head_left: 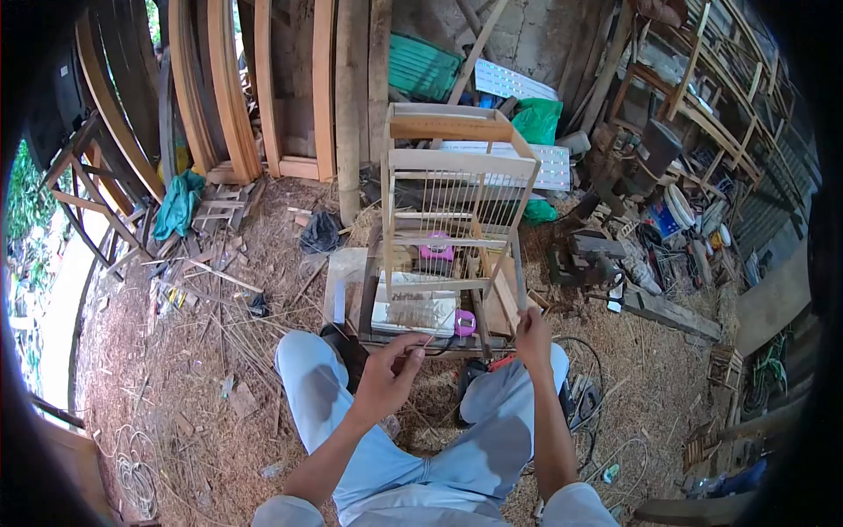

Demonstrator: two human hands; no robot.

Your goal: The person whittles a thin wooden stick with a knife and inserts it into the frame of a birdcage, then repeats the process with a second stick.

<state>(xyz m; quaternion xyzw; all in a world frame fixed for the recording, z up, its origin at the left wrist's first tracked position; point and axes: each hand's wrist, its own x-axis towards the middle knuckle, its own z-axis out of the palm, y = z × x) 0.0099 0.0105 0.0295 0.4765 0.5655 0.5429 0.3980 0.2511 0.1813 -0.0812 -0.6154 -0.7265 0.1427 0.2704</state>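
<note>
A wooden frame with thin upright bars [457,189], like a cage, stands on a low wooden bench [356,303] before my knees. My left hand [392,373] is closed in a pinch at the bench's front edge, on a thin pale stick [428,342]. To the right, my right hand [533,338] is closed near the bench's right corner; what its fingertips hold is too small to make out. A pink tape measure [464,323] lies between the hands, beside a pale block [399,314]. Another pink object [436,247] shows behind the bars.
A dark metal vise or machine [588,259] stands at right, with tools and buckets [678,206] beyond. Black cable curves beside my right knee. Curved wooden pieces [228,97] lean at back left. Wood shavings and sticks cover the floor [202,351].
</note>
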